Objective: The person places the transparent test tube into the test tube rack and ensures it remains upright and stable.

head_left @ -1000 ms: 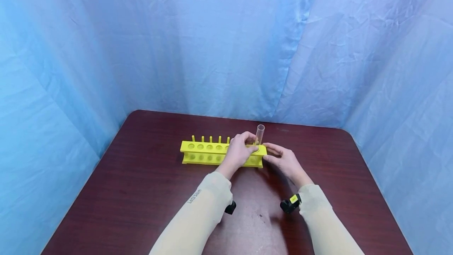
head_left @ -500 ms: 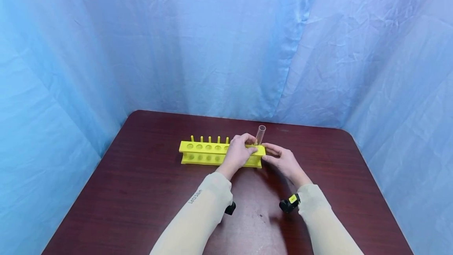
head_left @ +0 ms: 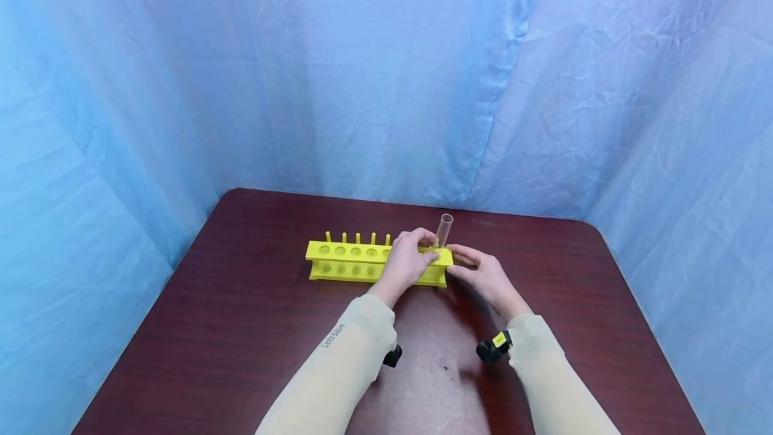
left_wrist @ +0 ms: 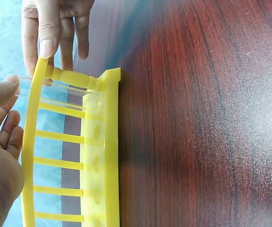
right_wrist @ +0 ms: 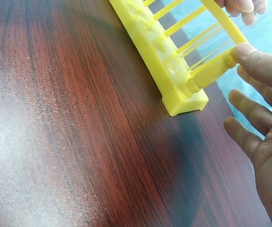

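A yellow test tube rack (head_left: 350, 257) stands on the table, with a row of holes and upright pegs along its back. A clear test tube (head_left: 444, 228) stands in the hole at its right end, leaning slightly right. In the left wrist view its lower part reaches the rack's bottom shelf (left_wrist: 111, 165). My left hand (head_left: 407, 260) reaches over the rack and pinches the tube just above the top plate. At the rack's right end, my right hand (head_left: 486, 278) grips the top plate's corner, thumb in front; its other fingers spread loosely (right_wrist: 249, 111).
The dark red wooden table (head_left: 241, 341) has rounded far corners. Light blue curtains (head_left: 386, 72) hang behind it and along both sides. A black wrist camera (head_left: 492, 349) sits under the right sleeve cuff, close above the table.
The rack and the right hand have shifted very slightly left since the first frame. The tube leans a touch more to the right. Both hands keep their hold.
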Demonstrator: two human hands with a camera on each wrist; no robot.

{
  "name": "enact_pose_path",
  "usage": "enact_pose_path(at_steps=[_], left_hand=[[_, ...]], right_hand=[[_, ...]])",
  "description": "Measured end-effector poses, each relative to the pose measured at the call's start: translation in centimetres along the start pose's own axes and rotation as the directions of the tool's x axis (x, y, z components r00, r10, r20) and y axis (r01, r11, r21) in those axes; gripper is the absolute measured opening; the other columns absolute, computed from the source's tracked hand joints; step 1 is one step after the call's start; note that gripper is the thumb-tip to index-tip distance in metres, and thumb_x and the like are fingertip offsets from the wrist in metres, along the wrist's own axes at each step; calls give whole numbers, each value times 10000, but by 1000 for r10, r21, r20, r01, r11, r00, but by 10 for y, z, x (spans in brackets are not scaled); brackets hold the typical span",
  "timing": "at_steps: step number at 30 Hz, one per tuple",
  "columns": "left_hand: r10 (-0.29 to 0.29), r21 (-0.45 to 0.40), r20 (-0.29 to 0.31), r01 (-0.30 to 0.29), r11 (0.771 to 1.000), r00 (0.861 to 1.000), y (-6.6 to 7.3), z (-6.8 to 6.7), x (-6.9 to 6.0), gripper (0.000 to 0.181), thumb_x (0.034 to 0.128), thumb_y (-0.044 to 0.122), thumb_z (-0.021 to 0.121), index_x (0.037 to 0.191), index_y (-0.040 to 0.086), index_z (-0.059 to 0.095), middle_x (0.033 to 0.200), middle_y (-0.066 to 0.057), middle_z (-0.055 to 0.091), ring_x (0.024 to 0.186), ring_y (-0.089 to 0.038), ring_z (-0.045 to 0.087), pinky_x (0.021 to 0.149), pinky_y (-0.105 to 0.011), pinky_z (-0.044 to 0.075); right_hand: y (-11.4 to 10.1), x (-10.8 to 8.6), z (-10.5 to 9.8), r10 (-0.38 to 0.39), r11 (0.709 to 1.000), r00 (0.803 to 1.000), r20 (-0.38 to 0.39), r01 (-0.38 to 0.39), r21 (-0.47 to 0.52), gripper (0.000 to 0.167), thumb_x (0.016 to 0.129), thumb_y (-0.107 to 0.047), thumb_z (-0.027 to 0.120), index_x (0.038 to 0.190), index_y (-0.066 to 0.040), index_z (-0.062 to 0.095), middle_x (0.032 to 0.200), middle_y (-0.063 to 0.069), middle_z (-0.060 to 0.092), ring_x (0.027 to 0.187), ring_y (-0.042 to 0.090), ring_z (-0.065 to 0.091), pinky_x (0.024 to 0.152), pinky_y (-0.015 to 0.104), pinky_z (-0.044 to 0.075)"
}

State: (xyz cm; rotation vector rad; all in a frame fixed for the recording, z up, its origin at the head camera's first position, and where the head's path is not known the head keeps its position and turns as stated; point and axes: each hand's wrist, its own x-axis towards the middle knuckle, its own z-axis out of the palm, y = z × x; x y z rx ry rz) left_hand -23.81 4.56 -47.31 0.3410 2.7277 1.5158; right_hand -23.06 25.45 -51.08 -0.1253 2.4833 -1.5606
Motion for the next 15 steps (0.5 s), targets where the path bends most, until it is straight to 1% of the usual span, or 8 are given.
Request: enact_pose_path(at_steps=[6, 9, 12, 15], left_hand=[[1, 1, 9, -1, 1000, 1000, -1, -1, 0, 242, 923, 152, 779, 1155, 150, 707, 1149, 17, 714, 1160, -193, 568, 995, -356, 500], [2, -1, 17, -2, 1000, 1000, -1, -2, 0, 273, 927, 155, 775, 1191, 152, 707, 1181, 17, 713, 1174, -193, 568, 1007, -358, 497], [17, 3, 18, -17, 1000, 1000, -1, -2, 0, 297, 928, 156, 773, 1217, 161, 707, 1191, 15, 713, 1174, -191, 580, 1005, -352, 501], [37, 5, 19, -37, 999, 999, -2, -4, 0, 312, 926, 154, 775, 1230, 159, 705, 1185, 5, 712, 1167, -193, 598, 1000, -354, 507]], right_hand=[[-2, 1, 2, -14, 1000, 1000, 1, 14, 19, 602, 948, -259, 755, 1496, -144, 535, 1441, 124, 600, 1324, 268, 579, 1035, 383, 522], [-3, 0, 3, -23, 999, 1000, 7, 23, 37, 619, 957, -213, 744, 1521, -139, 499, 1459, 137, 580, 1323, 285, 580, 1032, 369, 523], [-4, 0, 4, -27, 998, 1000, 9, 27, 53, 628, 962, -173, 734, 1535, -146, 478, 1471, 139, 568, 1331, 293, 573, 1023, 341, 526], [-3, 0, 4, -27, 998, 1000, 5, 27, 57, 638, 960, -166, 735, 1541, -156, 470, 1471, 131, 571, 1331, 292, 573, 1018, 329, 526]])
